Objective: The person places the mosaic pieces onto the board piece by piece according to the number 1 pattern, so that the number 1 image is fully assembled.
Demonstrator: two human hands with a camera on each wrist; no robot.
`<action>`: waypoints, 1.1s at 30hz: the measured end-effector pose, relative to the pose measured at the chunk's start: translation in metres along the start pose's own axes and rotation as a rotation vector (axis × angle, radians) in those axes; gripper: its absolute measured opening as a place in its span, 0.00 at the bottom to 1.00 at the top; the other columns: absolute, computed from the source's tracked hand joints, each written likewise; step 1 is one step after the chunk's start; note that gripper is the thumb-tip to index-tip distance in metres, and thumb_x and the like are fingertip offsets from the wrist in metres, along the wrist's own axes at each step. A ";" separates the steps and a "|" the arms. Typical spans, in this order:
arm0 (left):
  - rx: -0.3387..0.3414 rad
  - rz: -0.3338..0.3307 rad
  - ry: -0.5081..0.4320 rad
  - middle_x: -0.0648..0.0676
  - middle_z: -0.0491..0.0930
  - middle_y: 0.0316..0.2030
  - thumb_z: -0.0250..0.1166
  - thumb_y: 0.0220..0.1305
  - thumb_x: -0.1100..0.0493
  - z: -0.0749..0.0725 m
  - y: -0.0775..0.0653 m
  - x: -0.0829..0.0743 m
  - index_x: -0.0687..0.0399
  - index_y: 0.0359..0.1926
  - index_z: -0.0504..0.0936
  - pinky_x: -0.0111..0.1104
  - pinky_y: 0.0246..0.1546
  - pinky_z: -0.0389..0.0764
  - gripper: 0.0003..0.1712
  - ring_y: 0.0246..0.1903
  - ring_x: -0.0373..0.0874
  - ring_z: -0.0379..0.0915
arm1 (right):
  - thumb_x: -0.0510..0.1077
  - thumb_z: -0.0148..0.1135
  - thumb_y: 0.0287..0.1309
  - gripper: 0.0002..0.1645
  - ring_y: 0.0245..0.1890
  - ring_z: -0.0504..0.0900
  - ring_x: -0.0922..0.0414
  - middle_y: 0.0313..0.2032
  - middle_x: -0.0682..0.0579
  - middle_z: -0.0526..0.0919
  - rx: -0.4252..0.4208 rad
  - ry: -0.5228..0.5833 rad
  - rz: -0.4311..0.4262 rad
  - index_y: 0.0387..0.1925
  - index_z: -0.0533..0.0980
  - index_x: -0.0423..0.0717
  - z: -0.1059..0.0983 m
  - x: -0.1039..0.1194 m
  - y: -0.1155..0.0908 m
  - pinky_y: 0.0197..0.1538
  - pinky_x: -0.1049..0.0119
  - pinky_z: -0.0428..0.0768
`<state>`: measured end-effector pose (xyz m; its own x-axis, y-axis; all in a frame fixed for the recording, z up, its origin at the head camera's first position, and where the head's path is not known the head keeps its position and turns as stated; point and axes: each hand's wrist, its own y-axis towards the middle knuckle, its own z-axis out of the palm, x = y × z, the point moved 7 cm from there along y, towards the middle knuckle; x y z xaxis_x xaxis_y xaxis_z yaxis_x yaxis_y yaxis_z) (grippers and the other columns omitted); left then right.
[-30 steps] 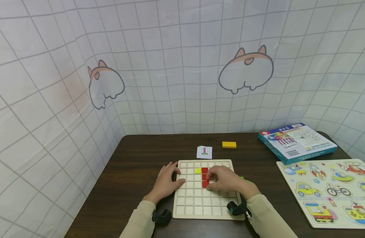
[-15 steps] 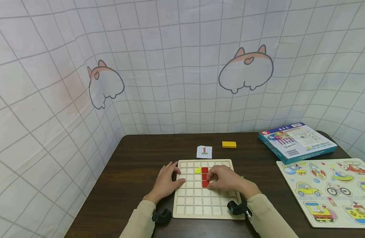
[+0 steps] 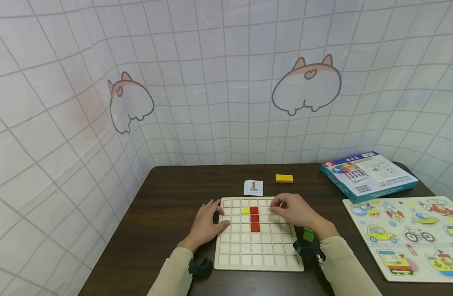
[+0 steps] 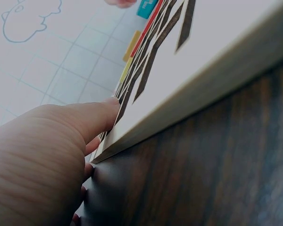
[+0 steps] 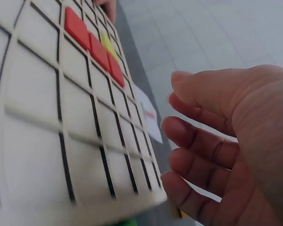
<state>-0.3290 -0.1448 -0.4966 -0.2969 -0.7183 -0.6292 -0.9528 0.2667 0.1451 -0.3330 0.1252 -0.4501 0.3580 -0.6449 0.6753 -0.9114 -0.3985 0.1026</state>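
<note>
A pale wooden grid board (image 3: 256, 248) lies flat on the dark table. Three red squares (image 3: 255, 218) stand in one column of its cells, and a yellow piece with a curved edge (image 3: 245, 210) sits left of the top one. My left hand (image 3: 205, 226) rests at the board's left edge; in the left wrist view its thumb (image 4: 101, 115) touches the top edge, the other fingers partly hidden. Over the board's upper right side is my right hand (image 3: 296, 211). The right wrist view shows its fingers (image 5: 198, 165) loosely bent, nothing between them.
Green blocks (image 3: 308, 234) lie beside the board's right edge, partly behind the right wrist. Behind the board are a small pattern card (image 3: 254, 188) and a yellow block (image 3: 284, 179). On the right, a flat box (image 3: 374, 176) overlaps a picture puzzle board (image 3: 400, 246).
My right hand has let go of the lowest red square and moved right and slightly back. All three red squares and the green blocks now show more fully. The left hand stays put.
</note>
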 end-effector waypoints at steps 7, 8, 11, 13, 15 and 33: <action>-0.012 0.007 0.004 0.54 0.62 0.71 0.70 0.60 0.46 -0.002 0.001 0.001 0.44 0.40 0.74 0.51 0.74 0.43 0.15 0.73 0.53 0.48 | 0.46 0.63 0.64 0.04 0.32 0.76 0.58 0.35 0.57 0.82 -0.037 -0.045 0.044 0.37 0.81 0.52 -0.023 -0.026 -0.013 0.37 0.63 0.78; -0.014 0.007 0.004 0.54 0.62 0.71 0.70 0.60 0.46 -0.002 0.002 0.001 0.45 0.40 0.74 0.50 0.74 0.43 0.15 0.73 0.53 0.49 | 0.46 0.63 0.64 0.05 0.33 0.76 0.59 0.36 0.57 0.82 -0.039 -0.052 0.049 0.38 0.81 0.51 -0.026 -0.029 -0.015 0.38 0.63 0.79; -0.017 0.007 0.009 0.54 0.62 0.71 0.70 0.60 0.47 -0.003 0.002 0.001 0.45 0.40 0.74 0.49 0.75 0.43 0.15 0.73 0.53 0.49 | 0.46 0.64 0.63 0.06 0.33 0.76 0.59 0.36 0.56 0.82 -0.039 -0.075 0.066 0.39 0.82 0.49 -0.033 -0.037 -0.021 0.38 0.63 0.79; -0.011 0.005 0.010 0.55 0.62 0.71 0.70 0.60 0.46 -0.002 0.002 0.001 0.45 0.40 0.74 0.50 0.74 0.43 0.15 0.73 0.53 0.49 | 0.46 0.65 0.62 0.07 0.34 0.76 0.59 0.36 0.56 0.82 -0.036 -0.087 0.077 0.40 0.82 0.49 -0.038 -0.041 -0.025 0.38 0.63 0.79; -0.005 0.002 0.008 0.55 0.62 0.71 0.70 0.60 0.47 -0.001 0.001 0.000 0.45 0.40 0.74 0.50 0.74 0.43 0.15 0.73 0.54 0.49 | 0.46 0.66 0.61 0.08 0.35 0.76 0.58 0.36 0.56 0.83 -0.039 -0.102 0.087 0.40 0.82 0.49 -0.041 -0.045 -0.028 0.40 0.62 0.79; -0.005 0.009 0.007 0.55 0.62 0.71 0.69 0.61 0.47 -0.001 0.000 -0.001 0.45 0.40 0.74 0.49 0.75 0.42 0.15 0.73 0.53 0.49 | 0.47 0.74 0.50 0.16 0.38 0.75 0.57 0.36 0.56 0.82 0.195 -0.051 0.092 0.41 0.82 0.46 -0.031 -0.057 -0.036 0.43 0.60 0.78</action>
<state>-0.3292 -0.1445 -0.4956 -0.3063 -0.7200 -0.6228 -0.9502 0.2706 0.1545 -0.3268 0.1964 -0.4693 0.2892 -0.7147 0.6369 -0.8862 -0.4514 -0.1041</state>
